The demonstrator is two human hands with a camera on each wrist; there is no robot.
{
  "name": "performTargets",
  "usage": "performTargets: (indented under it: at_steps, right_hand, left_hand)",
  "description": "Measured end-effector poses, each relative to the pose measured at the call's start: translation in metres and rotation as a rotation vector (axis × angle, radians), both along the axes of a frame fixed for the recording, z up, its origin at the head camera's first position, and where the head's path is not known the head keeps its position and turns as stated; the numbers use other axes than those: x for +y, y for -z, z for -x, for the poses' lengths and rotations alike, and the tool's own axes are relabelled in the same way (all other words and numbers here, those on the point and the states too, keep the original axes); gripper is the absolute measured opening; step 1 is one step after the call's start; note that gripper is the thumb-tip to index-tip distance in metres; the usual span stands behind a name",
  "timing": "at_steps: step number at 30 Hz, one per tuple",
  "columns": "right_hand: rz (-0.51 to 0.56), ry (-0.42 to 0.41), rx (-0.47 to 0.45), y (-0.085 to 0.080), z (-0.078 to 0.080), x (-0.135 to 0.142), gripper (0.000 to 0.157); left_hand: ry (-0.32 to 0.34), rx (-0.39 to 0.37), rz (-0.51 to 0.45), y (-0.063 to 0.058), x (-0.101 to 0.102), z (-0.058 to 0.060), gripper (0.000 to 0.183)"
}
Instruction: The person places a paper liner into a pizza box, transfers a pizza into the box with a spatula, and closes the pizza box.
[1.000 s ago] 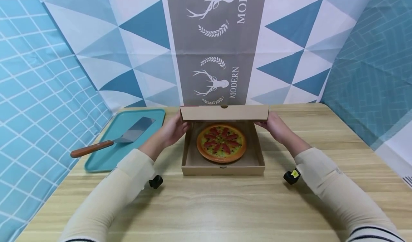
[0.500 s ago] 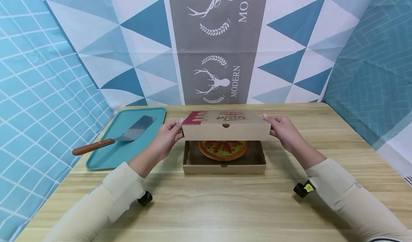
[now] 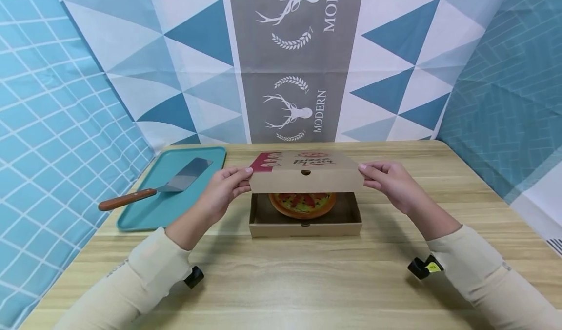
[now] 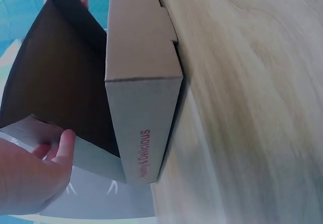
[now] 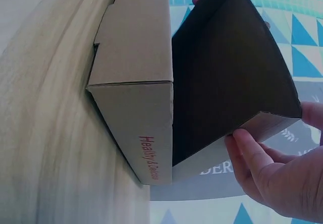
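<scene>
In the head view a brown cardboard pizza box (image 3: 307,230) sits mid-table with its lid (image 3: 306,181) half lowered. The lid's top carries red print and "Pizza Tasty" lettering. Inside lies a round pizza (image 3: 303,210) with red toppings, its far part hidden by the lid. My left hand (image 3: 225,191) pinches the lid's front left corner, thumb on top and fingers below. At the front right corner my right hand (image 3: 391,183) grips it the same way. Both wrist views show the lid's dark inside (image 4: 60,72) tilted up from the base.
On the left a teal tray (image 3: 145,217) bears a metal spatula (image 3: 189,176), whose wooden handle juts over the tray's left edge. A patterned cloth wall (image 3: 290,66) stands behind the wood-grain table (image 3: 307,286).
The lid has come down from a steeper tilt, covering part of the pizza. Both hands moved nearer along with it, from the lid's sides to its front corners. Tray and spatula stayed put.
</scene>
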State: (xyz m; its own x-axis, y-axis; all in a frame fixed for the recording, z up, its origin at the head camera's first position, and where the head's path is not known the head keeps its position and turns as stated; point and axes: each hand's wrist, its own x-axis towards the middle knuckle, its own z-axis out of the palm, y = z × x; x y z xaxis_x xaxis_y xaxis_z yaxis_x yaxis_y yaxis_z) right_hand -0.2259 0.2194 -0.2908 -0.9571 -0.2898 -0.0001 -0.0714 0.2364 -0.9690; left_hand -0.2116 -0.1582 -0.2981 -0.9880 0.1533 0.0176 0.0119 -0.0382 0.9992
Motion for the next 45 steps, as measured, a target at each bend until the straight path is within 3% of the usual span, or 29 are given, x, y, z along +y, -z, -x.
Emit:
performTargets:
  at_steps: [7, 15, 22, 27, 32, 36, 45]
  right_hand:
    - [0.028, -0.020, -0.013, 0.007, 0.011, -0.003, 0.068]
    - [0.067, 0.026, -0.007, 0.014, 0.029, -0.011, 0.065]
    - [0.022, 0.035, 0.041, 0.025, 0.039, -0.011, 0.059]
    - [-0.009, 0.020, 0.077, 0.031, 0.040, -0.009, 0.052]
    - [-0.163, 0.023, 0.100, 0.029, 0.035, -0.010, 0.060]
    - [-0.252, 0.003, 0.132, 0.031, 0.034, -0.008, 0.070]
    - [-0.312, -0.027, 0.187, 0.041, 0.037, -0.005, 0.073]
  left_hand:
    - [0.005, -0.017, -0.022, 0.007, 0.003, 0.009, 0.042]
    - [-0.026, -0.041, -0.025, 0.010, 0.009, 0.026, 0.046]
    - [-0.022, -0.036, -0.006, 0.016, 0.010, 0.033, 0.050]
    - [-0.054, 0.004, 0.118, 0.023, 0.006, 0.035, 0.048]
    - [-0.069, 0.052, 0.226, 0.027, 0.001, 0.033, 0.047]
    - [-0.051, 0.108, 0.347, 0.029, -0.003, 0.031, 0.052]
    - [0.012, 0.276, 0.622, 0.032, -0.003, 0.028, 0.071]
